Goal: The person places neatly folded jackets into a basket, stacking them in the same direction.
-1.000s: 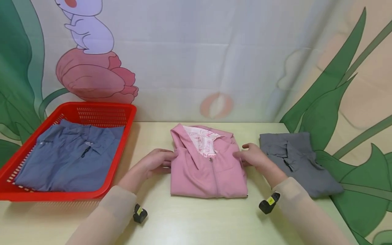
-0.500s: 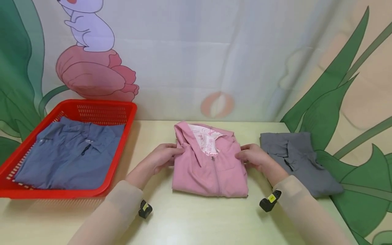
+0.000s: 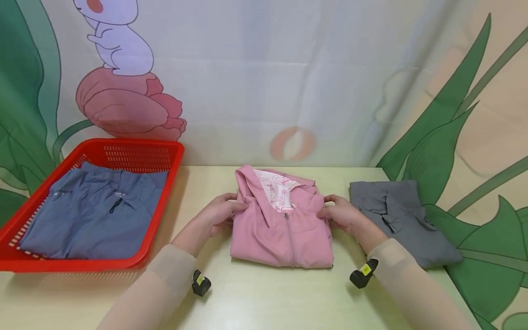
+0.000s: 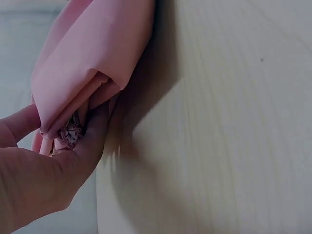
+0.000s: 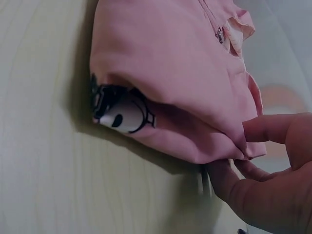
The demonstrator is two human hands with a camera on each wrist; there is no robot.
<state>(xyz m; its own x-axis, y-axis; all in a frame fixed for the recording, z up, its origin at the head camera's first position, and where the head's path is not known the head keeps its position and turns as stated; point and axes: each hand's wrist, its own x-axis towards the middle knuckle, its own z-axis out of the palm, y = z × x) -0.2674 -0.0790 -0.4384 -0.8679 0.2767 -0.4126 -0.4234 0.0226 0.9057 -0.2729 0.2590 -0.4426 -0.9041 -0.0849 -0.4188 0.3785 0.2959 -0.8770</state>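
A folded pink zip-up hoodie lies at the middle of the table, its hood at the far side showing a white lining with a pink print. My left hand grips its left edge, thumb on top and fingers underneath; the left wrist view shows folded layers of the hoodie between them. On the opposite edge my right hand pinches the cloth the same way. A black-and-white printed patch shows on the side of the hoodie in the right wrist view.
At the left stands a red plastic basket with a folded blue garment in it. A folded grey garment lies near the table's right edge. Behind the table hangs a printed curtain.
My left hand has moved slightly right and taken hold of the hoodie's left edge, drawing its upper part inward. My right hand's fingers have closed on the right edge.
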